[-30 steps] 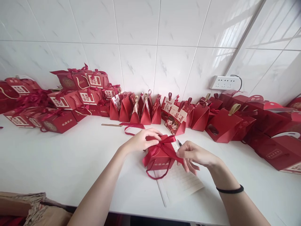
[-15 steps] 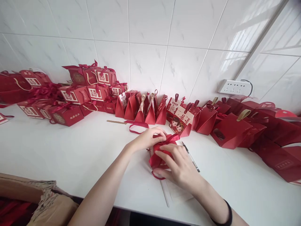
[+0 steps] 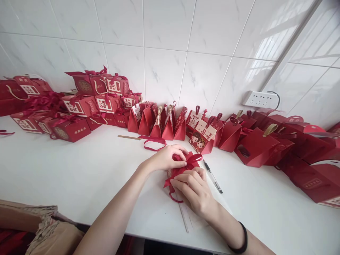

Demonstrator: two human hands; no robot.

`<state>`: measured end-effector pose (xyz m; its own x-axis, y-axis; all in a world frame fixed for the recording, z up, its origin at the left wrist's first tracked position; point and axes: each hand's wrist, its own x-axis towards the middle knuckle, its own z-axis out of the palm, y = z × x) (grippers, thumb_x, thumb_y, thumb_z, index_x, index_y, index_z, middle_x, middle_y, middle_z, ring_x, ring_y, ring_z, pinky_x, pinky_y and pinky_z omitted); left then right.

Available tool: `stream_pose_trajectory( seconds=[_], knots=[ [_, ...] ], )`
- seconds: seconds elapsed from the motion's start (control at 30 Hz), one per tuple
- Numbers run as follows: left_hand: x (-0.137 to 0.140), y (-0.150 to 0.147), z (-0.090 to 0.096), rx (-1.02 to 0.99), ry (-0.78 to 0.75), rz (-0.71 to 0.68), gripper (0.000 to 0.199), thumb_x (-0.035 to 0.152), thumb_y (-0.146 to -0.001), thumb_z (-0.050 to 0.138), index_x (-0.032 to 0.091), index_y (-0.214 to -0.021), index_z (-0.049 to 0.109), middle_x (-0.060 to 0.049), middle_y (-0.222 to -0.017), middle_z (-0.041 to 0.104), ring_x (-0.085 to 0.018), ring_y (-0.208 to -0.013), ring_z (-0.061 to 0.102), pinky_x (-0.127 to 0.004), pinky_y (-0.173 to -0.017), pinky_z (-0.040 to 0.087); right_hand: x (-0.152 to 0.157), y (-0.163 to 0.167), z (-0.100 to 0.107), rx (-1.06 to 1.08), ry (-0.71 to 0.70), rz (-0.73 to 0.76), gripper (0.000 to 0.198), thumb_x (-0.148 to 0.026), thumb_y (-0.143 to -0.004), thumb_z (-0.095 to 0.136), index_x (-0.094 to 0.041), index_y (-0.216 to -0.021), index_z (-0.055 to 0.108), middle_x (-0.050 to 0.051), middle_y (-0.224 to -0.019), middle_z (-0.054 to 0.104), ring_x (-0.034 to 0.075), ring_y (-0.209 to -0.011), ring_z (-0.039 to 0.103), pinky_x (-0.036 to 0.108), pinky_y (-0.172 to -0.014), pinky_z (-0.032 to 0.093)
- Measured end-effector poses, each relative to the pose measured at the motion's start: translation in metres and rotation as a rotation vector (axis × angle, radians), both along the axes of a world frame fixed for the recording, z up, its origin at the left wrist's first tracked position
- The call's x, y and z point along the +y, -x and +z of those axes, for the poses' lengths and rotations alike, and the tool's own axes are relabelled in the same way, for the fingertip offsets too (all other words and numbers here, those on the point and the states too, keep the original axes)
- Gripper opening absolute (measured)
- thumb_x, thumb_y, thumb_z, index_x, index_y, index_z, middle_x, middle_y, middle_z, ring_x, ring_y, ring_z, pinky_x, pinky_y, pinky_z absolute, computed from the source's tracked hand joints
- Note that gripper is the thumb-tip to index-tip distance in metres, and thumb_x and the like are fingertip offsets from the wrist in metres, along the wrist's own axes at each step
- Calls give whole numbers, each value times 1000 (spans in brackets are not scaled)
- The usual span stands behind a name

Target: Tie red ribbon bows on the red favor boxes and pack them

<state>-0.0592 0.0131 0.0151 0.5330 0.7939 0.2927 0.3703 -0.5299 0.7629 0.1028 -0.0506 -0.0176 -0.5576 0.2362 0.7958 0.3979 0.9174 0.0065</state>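
Fingers (image 3: 186,180) on ribbon (image 3: 197,158), red box (image 3: 169,174) beneath

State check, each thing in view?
Left hand, curled over the bow
Right hand, fingertips at the ribbon tail
Red box, partly hidden by hands
Loose ribbon, curled
Pen, lying flat
Carton, open, edge torn
Power strip, no plugs visible

The ribbon (image 3: 195,158) looks satiny, the tiles (image 3: 164,72) glossy.
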Motion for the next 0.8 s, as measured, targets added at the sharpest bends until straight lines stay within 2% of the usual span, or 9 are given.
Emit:
stream_pose_trajectory(
  seconds=[0.37,0.47,0.6,0.63,0.73,0.8],
  knots=[
    [3,1,-4,21,45,18,12,30,-71,65,19,-72,69,-4,-114,61,-21,-99,60,-30,-84,47,-1,-2,3,-47,-49,110,16,-3,-91,46,-13,-100,56,4,-85,62,14,-79,56,32,-73,36],
    [2,1,-3,12,61,12,11,28,-71,65,18,-73,69,-4,-112,62,-20,-99,60,-29,-85,47,7,-12,11,-43,-36,137,10,-14,-90,51,-13,-100,54,6,-86,60,17,-82,56,34,-74,40],
    [1,1,-2,-10,79,8,12,28,-72,65,19,-78,69,-4,-111,62,-19,-99,60,-29,-84,48,25,-38,22,-67,76,57,32,-35,-84,58,-13,-106,51,13,-95,54,24,-86,53,38,-70,46],
    [1,1,-2,-8,77,11,13,29,-72,65,19,-78,69,-4,-112,61,-20,-99,60,-29,-85,48,29,-44,24,-84,99,41,30,-34,-84,58,-14,-104,51,12,-93,53,23,-84,53,37,-68,47],
    [0,1,-1,11,67,21,14,30,-72,64,19,-78,69,-4,-114,60,-19,-100,59,-30,-86,47,35,-54,24,-99,154,26,8,-21,-86,52,-16,-91,54,8,-83,53,19,-72,51,32,-61,46],
    [-1,1,-1,23,58,22,13,29,-73,63,19,-77,69,-4,-115,60,-19,-100,59,-29,-86,47,35,-55,23,-77,218,40,8,-15,-87,47,-17,-83,54,6,-78,52,17,-68,50,30,-59,45]
  ],
)
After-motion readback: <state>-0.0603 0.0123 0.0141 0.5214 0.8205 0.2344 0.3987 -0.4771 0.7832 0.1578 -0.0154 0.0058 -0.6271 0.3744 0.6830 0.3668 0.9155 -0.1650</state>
